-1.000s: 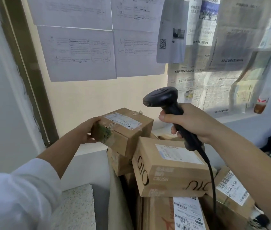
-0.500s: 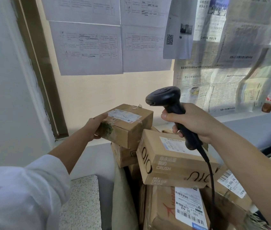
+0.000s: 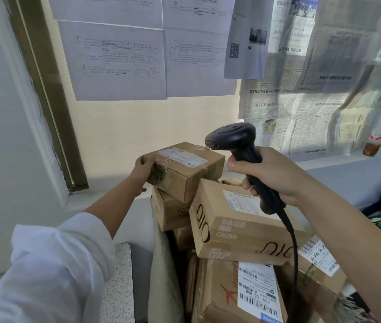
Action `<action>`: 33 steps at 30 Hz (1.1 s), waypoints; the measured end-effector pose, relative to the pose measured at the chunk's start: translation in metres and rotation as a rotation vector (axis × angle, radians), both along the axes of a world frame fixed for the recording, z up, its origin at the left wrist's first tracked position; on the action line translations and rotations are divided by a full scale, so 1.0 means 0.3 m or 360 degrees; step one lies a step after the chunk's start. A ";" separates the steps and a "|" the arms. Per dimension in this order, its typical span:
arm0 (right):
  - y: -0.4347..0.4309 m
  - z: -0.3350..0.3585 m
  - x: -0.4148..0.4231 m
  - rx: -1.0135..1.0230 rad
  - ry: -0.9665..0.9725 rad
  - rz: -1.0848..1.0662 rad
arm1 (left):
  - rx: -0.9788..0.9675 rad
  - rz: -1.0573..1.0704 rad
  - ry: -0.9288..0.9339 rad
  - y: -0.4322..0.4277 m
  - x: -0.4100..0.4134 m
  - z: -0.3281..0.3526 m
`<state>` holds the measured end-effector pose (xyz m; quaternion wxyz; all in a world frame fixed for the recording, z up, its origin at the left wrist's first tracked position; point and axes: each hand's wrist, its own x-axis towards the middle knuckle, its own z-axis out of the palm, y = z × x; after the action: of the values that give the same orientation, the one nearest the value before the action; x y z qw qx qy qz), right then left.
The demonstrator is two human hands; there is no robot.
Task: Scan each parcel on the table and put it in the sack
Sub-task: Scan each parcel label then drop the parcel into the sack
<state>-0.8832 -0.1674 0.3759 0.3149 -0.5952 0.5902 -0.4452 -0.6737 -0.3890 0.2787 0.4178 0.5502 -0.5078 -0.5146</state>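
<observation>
- My left hand (image 3: pixel 144 170) grips the left end of a small brown parcel (image 3: pixel 186 170), with the fingers curled round that end.
- The parcel is at the top of the pile, directly over a plain box (image 3: pixel 168 210). Its white label faces up, and tape and string cross its top.
- My right hand (image 3: pixel 268 176) is closed tight round the handle of a black scanner (image 3: pixel 238 145), with the thumb wrapped across the front.
- The scanner's head is just beside the parcel's far right corner and points toward the label.
- The scanner's cable (image 3: pixel 293 241) hangs from the handle, down past my wrist and in front of the pile.
- Under my right hand lies a printed box (image 3: pixel 238 229) with the word CRUSH on its side. It is tilted, and one corner is tucked beneath the parcel.
- Lower down are a labelled box (image 3: pixel 231 292) with its barcode sticker facing me and, to the right, another barcoded box (image 3: pixel 317 259).
- A beige cloth edge stands against the left side of the pile. It looks like the rim of the sack (image 3: pixel 163 264), though I see too little of it to be sure.
- My white sleeve (image 3: pixel 51 264) is pushed up my left forearm, above a speckled counter (image 3: pixel 119 283).
- Printed sheets (image 3: pixel 119 61) and newspaper (image 3: pixel 301 101) cover the window behind the pile, and a bottle (image 3: pixel 373 143) stands on the sill at the right.
</observation>
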 end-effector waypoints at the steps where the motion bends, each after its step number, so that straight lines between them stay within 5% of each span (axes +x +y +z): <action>1: 0.000 -0.004 -0.006 -0.0006 -0.0010 -0.0003 | -0.0005 -0.0004 -0.0014 -0.002 -0.011 -0.005; 14: 0.018 -0.027 -0.014 0.0001 -0.0054 -0.0004 | 0.0064 0.0148 0.0044 0.033 0.056 -0.053; 33: 0.170 -0.152 0.330 0.0391 -0.0212 0.0574 | 0.0202 -0.0668 -0.1622 0.752 0.580 -0.219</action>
<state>-0.7844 -0.1162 0.3304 0.4977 -0.6176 0.5020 -0.3447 -0.4998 -0.1634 0.2131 -0.0261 0.6406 -0.7125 -0.2851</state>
